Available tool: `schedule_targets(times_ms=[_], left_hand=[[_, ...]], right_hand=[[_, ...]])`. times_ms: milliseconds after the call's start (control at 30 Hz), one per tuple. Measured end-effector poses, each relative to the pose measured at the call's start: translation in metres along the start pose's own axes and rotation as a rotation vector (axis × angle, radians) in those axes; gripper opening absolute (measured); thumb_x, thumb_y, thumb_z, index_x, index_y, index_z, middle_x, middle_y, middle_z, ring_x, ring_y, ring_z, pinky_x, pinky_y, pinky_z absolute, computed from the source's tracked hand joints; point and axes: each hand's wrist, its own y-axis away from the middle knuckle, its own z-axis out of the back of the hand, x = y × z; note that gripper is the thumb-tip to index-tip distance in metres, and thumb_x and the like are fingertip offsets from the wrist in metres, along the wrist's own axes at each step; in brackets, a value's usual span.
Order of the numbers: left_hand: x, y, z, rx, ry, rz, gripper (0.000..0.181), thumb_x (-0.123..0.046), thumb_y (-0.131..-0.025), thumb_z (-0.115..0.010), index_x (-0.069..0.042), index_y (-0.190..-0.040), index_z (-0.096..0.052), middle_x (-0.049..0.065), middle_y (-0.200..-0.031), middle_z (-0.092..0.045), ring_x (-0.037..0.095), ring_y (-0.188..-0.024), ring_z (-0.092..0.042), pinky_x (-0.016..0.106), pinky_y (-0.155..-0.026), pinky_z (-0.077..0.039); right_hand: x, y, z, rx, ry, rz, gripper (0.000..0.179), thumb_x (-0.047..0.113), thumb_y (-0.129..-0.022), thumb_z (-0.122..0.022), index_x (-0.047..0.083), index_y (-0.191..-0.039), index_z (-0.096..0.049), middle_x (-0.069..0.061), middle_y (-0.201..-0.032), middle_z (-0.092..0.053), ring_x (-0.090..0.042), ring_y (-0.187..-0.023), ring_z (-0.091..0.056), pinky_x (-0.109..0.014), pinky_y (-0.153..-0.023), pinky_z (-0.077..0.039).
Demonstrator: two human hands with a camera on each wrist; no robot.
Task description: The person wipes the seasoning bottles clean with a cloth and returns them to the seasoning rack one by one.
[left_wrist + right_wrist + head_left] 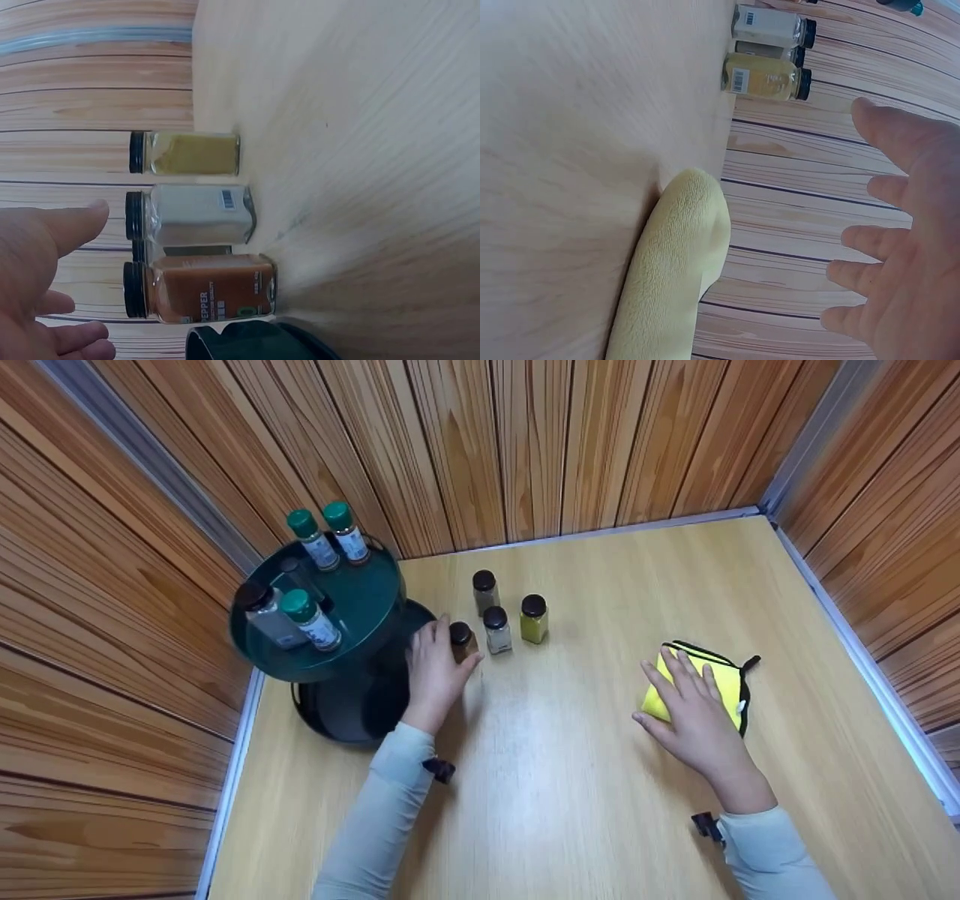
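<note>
My left hand (435, 675) is at a pepper jar (460, 637) with a dark cap and reddish-brown contents. In the left wrist view, thumb and fingers are spread beside the caps, with a gap to the pepper jar (217, 292). Close by stand a jar of pale powder (497, 633), a yellow-green jar (534, 622) and a greyish jar (485, 594), all upright. Over a folded yellow cloth (726, 682) with black edging, my right hand (697, 724) hovers with fingers spread. The right wrist view shows space between that palm and the cloth (667, 270).
A dark green two-tier round rack stands on the left, its upper tray (367, 607) overhanging the lower tray (322, 709). Green-capped bottles (319, 630) and a large dark-capped jar (274, 619) are on the upper tray. Wood-panelled walls (525, 450) enclose the table.
</note>
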Motion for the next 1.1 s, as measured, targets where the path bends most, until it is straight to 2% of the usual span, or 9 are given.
schedule_targets(times_ms=[467,667,867,1100], left_hand=[[0.002,-0.029,-0.009,0.102,-0.058,0.083,0.088,-0.052,-0.085,-0.079,-0.006,-0.151,-0.042,0.018,-0.142,-0.049,0.033,-0.133,-0.041,0.054,-0.116,-0.033],[0.008,-0.036,-0.014,0.134,-0.06,0.061,0.078,-0.046,-0.087,-0.08,-0.006,-0.145,-0.049,0.016,-0.14,-0.054,0.032,-0.13,-0.043,0.053,-0.115,-0.032],[0.012,-0.038,-0.019,0.112,-0.072,0.021,0.068,-0.041,-0.086,-0.082,-0.004,-0.136,-0.056,0.017,-0.132,-0.06,0.034,-0.124,-0.048,0.051,-0.11,-0.036],[0.011,-0.037,-0.023,0.117,-0.105,0.035,0.061,-0.041,-0.085,-0.082,-0.004,-0.127,-0.06,0.016,-0.123,-0.063,0.035,-0.117,-0.052,0.052,-0.107,-0.041]], right_hand=[[-0.009,0.001,0.004,-0.007,0.023,-0.053,0.081,0.037,-0.091,-0.076,0.015,-0.159,-0.037,-0.026,-0.163,-0.028,-0.051,-0.15,-0.023,-0.065,-0.122,-0.009],[-0.014,0.002,0.003,-0.006,0.026,-0.063,0.08,0.04,-0.091,-0.076,0.012,-0.157,-0.04,-0.026,-0.163,-0.028,-0.052,-0.149,-0.024,-0.064,-0.123,-0.008],[-0.021,0.006,0.001,0.032,0.029,-0.106,0.077,0.039,-0.091,-0.076,0.005,-0.152,-0.045,-0.028,-0.161,-0.031,-0.051,-0.15,-0.023,-0.065,-0.122,-0.008],[-0.031,0.014,0.0,0.086,0.041,-0.15,0.071,0.038,-0.089,-0.078,-0.002,-0.142,-0.055,-0.031,-0.157,-0.036,-0.054,-0.147,-0.025,-0.07,-0.118,-0.013]])
